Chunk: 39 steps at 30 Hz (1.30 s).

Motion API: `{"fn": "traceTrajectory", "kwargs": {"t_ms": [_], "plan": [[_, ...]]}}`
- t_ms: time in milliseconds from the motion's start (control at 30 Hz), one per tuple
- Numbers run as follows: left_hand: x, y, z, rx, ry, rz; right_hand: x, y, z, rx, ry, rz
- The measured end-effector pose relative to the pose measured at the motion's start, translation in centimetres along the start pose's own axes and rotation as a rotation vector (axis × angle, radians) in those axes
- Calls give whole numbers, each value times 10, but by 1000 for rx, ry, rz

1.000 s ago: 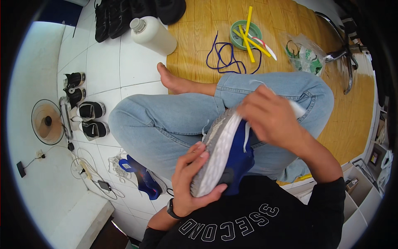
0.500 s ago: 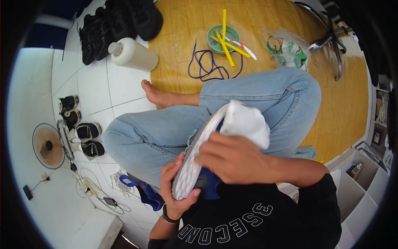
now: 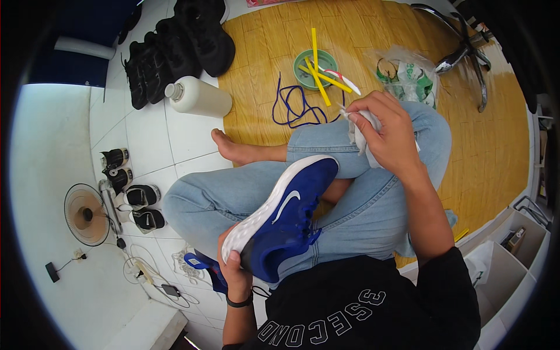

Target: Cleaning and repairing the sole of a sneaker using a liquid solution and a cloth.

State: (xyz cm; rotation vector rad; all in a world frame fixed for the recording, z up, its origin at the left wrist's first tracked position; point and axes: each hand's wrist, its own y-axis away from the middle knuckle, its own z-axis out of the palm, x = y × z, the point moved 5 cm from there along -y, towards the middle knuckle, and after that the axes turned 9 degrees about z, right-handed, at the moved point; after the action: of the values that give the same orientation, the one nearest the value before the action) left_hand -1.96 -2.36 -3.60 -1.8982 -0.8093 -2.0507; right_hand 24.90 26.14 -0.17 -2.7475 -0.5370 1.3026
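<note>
My left hand [image 3: 234, 262] grips a blue running shoe [image 3: 297, 204] by its heel, with the thumb on the white sole and most fingers hidden beneath. The shoe lies tilted over my lap, its toe pointing away and its opening turned to the right. My right hand [image 3: 388, 131] is closed on a crumpled white cloth [image 3: 363, 135], held above my right knee and apart from the shoe. Beyond that hand is a green bowl [image 3: 303, 80] with several yellow sticks [image 3: 318, 70] and a white-and-red brush-like tool [image 3: 344, 79] across it.
A blue shoelace [image 3: 290, 105] lies loose on the wooden floor. Left of it stand a cream bottle [image 3: 201, 96] and black shoes [image 3: 201, 41]. A plastic bag [image 3: 411, 76] and chair base [image 3: 466, 52] are far right. Another blue shoe [image 3: 217, 279] sits beside my left wrist.
My right hand has lifted away from the shoe with the cloth, moving up and right. The shoe has turned so its blue side faces up.
</note>
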Motion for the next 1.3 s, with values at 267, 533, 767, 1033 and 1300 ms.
{"fn": "traceTrajectory", "kwargs": {"t_ms": [267, 533, 767, 1033, 1300], "plan": [[18, -11, -16, 86, 550, -209, -3, 1, -6, 33, -112, -8], [27, -36, 4, -43, 1103, -314, 2, 13, 16, -176, -485, 285], [14, -19, 47, -228, 1422, -610, -12, 9, 114, -209, -1437, 872], [35, 8, 23, 168, 15, 483, -19, 27, 200, -720, -1729, 493], [61, 14, -36, -141, -864, 513, -43, 78, 221, -894, -1486, 714]]}}
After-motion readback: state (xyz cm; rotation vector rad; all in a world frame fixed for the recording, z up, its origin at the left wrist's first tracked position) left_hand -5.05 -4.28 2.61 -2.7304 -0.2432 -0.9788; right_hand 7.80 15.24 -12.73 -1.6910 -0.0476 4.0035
